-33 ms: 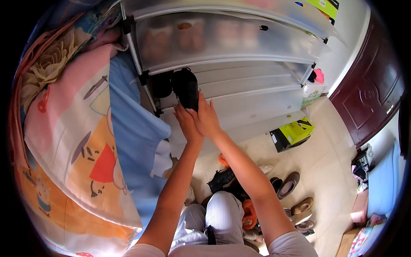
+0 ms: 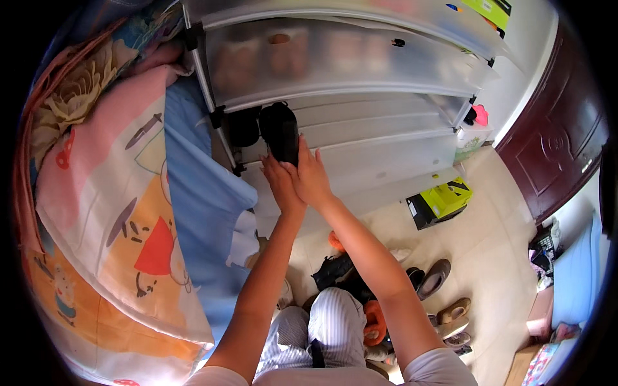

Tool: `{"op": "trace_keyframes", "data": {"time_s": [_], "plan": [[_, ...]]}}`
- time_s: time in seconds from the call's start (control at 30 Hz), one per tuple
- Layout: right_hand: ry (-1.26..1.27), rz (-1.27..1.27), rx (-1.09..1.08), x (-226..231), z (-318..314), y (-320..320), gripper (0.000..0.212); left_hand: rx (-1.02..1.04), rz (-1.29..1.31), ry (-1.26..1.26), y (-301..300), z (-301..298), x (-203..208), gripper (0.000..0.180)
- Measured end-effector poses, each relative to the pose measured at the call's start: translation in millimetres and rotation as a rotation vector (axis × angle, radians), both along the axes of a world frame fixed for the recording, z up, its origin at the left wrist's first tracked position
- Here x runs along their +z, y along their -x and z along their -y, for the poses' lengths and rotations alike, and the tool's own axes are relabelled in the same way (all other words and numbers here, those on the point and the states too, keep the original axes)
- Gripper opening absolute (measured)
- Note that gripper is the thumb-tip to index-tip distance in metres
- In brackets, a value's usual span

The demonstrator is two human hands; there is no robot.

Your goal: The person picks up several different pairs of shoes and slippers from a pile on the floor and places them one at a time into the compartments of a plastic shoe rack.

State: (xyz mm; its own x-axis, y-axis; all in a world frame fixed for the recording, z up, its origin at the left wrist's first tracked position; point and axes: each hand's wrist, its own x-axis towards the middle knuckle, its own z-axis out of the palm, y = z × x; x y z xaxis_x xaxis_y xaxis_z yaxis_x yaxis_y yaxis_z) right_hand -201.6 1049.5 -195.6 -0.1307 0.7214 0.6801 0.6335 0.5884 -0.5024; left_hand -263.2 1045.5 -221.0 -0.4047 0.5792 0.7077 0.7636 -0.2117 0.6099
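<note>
In my head view, my left hand (image 2: 281, 186) and right hand (image 2: 313, 180) were together, clamped on the near end of a black shoe (image 2: 279, 132). It sat at the open shelf's (image 2: 367, 116) left end, I judged not fully in, beside a dark shoe (image 2: 244, 128) already there. Blurred shoe shapes (image 2: 288, 58) filled part of the tier above; loose shoes (image 2: 434, 279) remained on the floor (image 2: 499, 257).

No clear change beyond a faint view shift

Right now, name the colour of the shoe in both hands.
The shoe is black; the head view shows it.
</note>
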Motion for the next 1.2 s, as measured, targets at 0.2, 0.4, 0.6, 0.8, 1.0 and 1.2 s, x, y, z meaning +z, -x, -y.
{"op": "trace_keyframes", "data": {"time_s": [0.2,0.4,0.6,0.8,1.0,1.2], "plan": [[0.127,-0.081,-0.005,11.9,-22.8,8.6,0.064,-0.260,0.231,0.073,10.8,-24.4,8.3,0.052],[0.305,-0.088,-0.104,21.2,-29.7,16.3,0.063,-0.082,0.047,0.158,11.6,-37.0,12.9,0.055],[0.209,-0.213,-0.068,22.4,-25.2,11.1,0.057,-0.189,-0.005,0.091,15.5,-39.3,5.0,0.056],[0.186,-0.230,-0.052,29.0,-38.4,11.6,0.052,-0.295,-0.036,-0.080,19.2,-48.1,12.6,0.055],[0.354,0.005,-0.114,34.1,-65.4,29.8,0.055,-0.051,-0.137,0.157,38.0,-75.1,11.0,0.060],[0.217,0.107,-0.210,15.6,-102.5,36.5,0.057,-0.064,-0.276,0.188,30.9,-54.5,-8.8,0.073]]}}
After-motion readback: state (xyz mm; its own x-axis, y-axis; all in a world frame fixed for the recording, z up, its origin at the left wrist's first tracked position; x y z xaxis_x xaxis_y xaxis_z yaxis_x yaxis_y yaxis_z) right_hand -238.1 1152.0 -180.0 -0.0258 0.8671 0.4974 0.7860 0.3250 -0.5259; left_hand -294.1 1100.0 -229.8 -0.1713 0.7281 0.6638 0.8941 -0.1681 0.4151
